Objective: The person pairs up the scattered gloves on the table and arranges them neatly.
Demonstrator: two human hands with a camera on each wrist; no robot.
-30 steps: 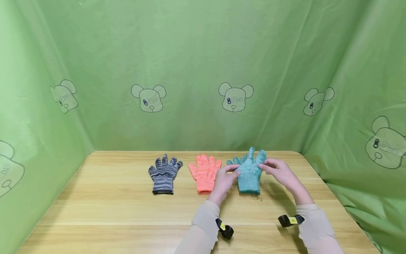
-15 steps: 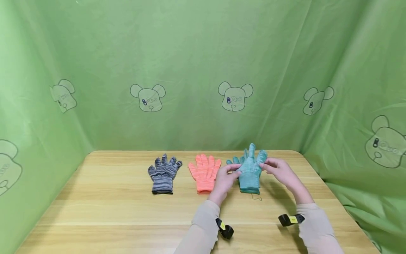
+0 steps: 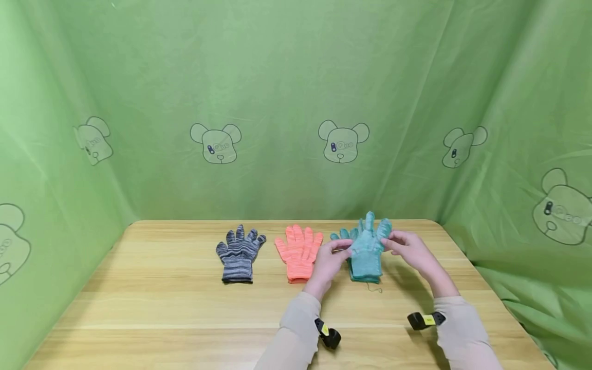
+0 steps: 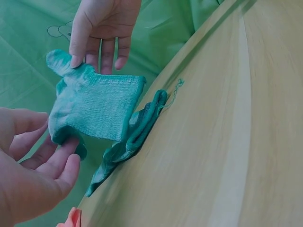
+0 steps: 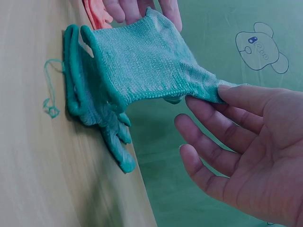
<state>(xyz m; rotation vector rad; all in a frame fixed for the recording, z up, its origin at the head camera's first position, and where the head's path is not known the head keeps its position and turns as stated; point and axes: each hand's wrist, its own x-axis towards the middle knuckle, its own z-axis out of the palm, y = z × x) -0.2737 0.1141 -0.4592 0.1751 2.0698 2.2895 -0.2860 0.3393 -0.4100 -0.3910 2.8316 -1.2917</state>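
Note:
A teal knitted glove (image 3: 367, 261) is held up between both hands, its cuff toward the person. My left hand (image 3: 327, 263) pinches its left edge. On the other side, my right hand (image 3: 411, 252) grips the glove near the base of its thumb, between thumb and fingers. Beneath it a second teal glove (image 5: 116, 146) lies on the table, a loose thread (image 5: 49, 94) trailing from its cuff. In the left wrist view there is a gap between the raised glove's body and this lower glove (image 4: 137, 130) toward the fingers.
An orange glove (image 3: 299, 252) lies flat just left of the left hand. Farther left is a grey and black striped glove (image 3: 239, 257). Green cloth walls (image 3: 287, 190) rise behind the wooden table (image 3: 185, 313) and at its sides.
The held teal glove has shifted slightly right over the lower one, its upright fingers swaying. Both hands keep their hold, the right hand edging a little to the right.

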